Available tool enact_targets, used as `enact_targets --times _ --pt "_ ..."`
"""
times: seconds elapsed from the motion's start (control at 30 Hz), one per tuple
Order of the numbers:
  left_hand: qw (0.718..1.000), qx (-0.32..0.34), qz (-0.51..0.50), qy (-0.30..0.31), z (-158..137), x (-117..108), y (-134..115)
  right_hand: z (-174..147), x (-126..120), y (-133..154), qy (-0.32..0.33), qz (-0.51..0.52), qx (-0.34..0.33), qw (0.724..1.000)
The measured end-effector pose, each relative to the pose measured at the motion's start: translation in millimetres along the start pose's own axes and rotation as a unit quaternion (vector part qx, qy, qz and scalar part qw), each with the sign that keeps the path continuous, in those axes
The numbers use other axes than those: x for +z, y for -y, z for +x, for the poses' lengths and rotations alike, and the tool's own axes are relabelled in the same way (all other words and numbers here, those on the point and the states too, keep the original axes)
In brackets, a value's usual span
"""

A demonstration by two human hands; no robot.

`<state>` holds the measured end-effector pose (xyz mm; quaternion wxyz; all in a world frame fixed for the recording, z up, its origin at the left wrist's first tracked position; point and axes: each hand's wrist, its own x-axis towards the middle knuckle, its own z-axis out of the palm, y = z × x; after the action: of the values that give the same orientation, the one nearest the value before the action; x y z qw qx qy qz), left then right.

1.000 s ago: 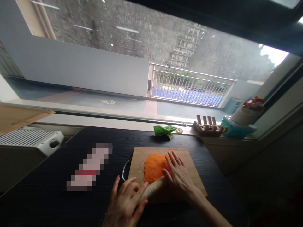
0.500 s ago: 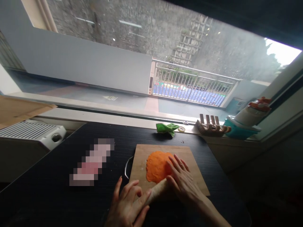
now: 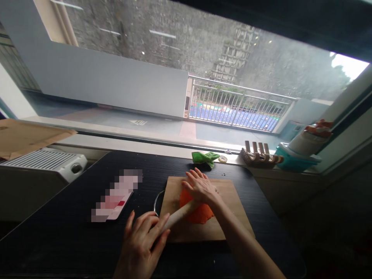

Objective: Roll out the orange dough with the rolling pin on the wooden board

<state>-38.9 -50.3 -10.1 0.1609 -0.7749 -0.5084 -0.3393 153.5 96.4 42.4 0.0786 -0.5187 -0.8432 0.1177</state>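
Observation:
A pale rolling pin (image 3: 178, 217) lies slantwise over a flat sheet of orange dough (image 3: 203, 214) on a wooden board (image 3: 229, 217). At the pin's near end is my left hand (image 3: 143, 236), closed loosely over it with thumb and index finger on either side. My right hand (image 3: 200, 188) rests flat on the far end, fingers stretched out over the dough and the board's back part. The palm and forearm cover some of the dough.
The board sits on a dark table (image 3: 72, 209), with a curved metal rim (image 3: 157, 203) at its left. A partly blurred pink object (image 3: 119, 211) lies further left. By the window are a green cloth (image 3: 205, 158), a brown rack (image 3: 258, 155) and a teal container (image 3: 296, 159).
The rolling pin has moved away from me and left onto the dough. My right hand went with it, up and left; my left hand shifted left. The view moved slightly.

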Motion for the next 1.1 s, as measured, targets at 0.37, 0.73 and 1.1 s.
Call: enact_targets --times 0.37,0.73,1.1 --pt "0.998 0.014 -0.064 0.017 -13.3 -1.0 -24.0 -93.9 25.1 -29.5 -0.057 -0.088 0.009 0.994" --pt "0.999 -0.042 0.014 0.022 -0.9 -4.0 -3.0 -21.0 20.0 -4.7 -0.05 -0.052 0.061 0.996" --pt "0.998 -0.014 -0.01 0.06 13.7 2.6 -19.3 -65.2 29.2 -18.6 -0.088 -0.076 0.049 0.992"
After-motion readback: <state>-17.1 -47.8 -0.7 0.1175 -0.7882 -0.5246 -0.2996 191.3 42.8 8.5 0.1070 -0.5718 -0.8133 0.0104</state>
